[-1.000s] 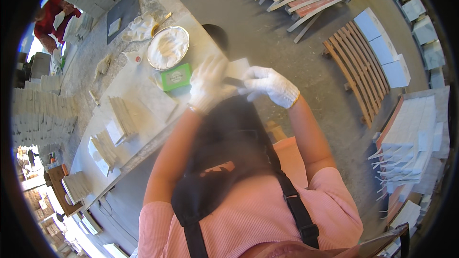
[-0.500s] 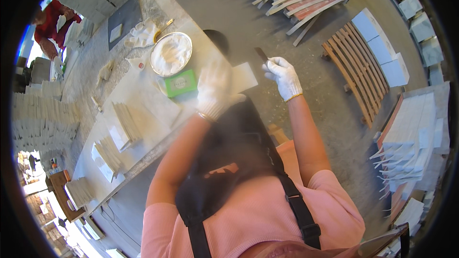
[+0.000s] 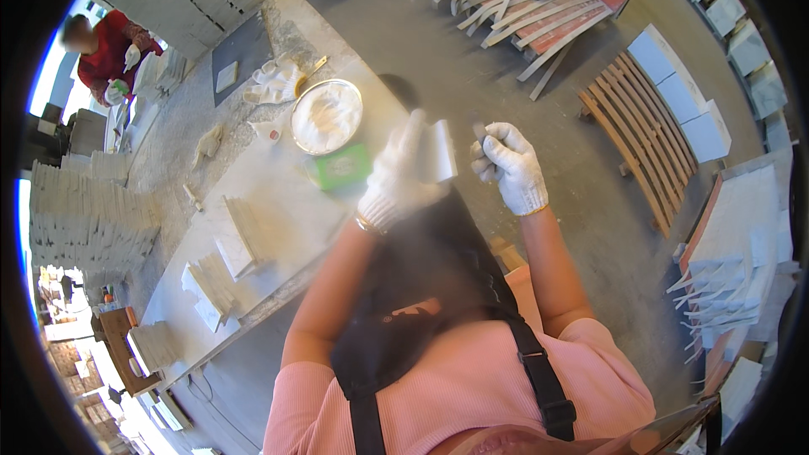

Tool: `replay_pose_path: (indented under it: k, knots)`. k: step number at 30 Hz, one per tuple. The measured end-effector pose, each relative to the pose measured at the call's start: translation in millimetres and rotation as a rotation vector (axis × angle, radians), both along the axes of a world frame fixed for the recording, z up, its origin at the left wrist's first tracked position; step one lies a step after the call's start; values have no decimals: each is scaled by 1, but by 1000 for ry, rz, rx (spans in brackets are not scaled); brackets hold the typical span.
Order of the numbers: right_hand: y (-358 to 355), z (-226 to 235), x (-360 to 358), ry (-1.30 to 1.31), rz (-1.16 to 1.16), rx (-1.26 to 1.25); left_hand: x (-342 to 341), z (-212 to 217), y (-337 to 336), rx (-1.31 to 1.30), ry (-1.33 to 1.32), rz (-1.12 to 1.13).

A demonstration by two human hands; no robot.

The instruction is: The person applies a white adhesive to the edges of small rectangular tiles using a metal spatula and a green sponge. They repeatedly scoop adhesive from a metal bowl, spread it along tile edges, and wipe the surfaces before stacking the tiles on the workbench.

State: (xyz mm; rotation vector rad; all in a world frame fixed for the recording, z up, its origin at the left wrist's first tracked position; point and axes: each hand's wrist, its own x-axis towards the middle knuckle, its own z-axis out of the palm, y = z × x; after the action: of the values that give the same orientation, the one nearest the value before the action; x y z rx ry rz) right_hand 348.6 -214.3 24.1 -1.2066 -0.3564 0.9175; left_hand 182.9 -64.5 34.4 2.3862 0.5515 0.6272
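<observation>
Both my hands wear white knit gloves. My left hand is closed around a small white stone tile piece, held upright in front of me. My right hand is just to the right of the tile and grips a thin dark tool whose tip points up near the tile's edge. Both hands hover over the near end of a long dusty workbench. A round tin of white paste and a green box sit on the bench just left of my left hand.
Cut tile pieces lie on the bench, with a spare pair of white gloves beyond the tin. Stacks of white tiles stand at left. A person in red works far left. Wooden slats and stone slabs lie at right.
My right hand moved away to the right with the tool, then came back beside the tile. My left hand kept hold of the tile and shifted slightly.
</observation>
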Motion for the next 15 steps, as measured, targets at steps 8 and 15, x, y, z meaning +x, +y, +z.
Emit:
replay_pose_path:
  k: [8,15]
  knots:
    - [51,48,-18,-510,206,80,-13,22,6,-119,-33,11]
    - [43,57,-32,-635,219,49,-19,23,9,-224,-10,24]
